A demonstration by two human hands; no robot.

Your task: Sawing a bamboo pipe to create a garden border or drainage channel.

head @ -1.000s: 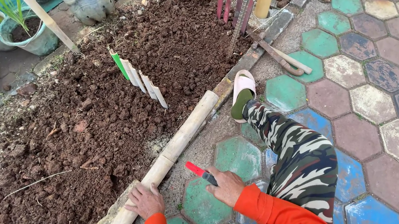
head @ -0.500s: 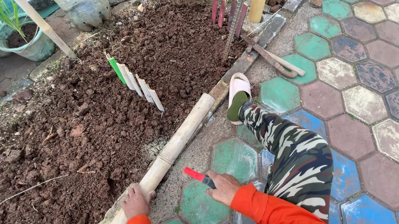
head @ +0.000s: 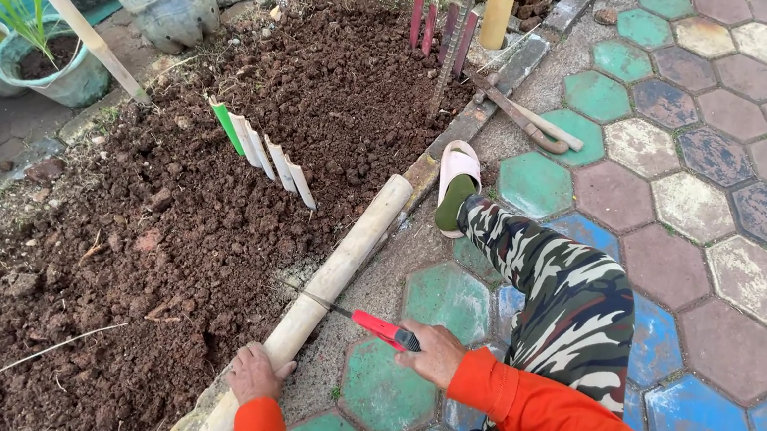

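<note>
Bracing the bamboo pole with left hand laid flat over it, fingers loose, pinning it against the soil bed's edge. Gripping a red-handled saw in right hand, fist closed, blade meeting the pole beside the left hand, set for cutting. Standing upright in the soil: a row of flat stakes, one green, others whitish, markings unreadable.
</note>
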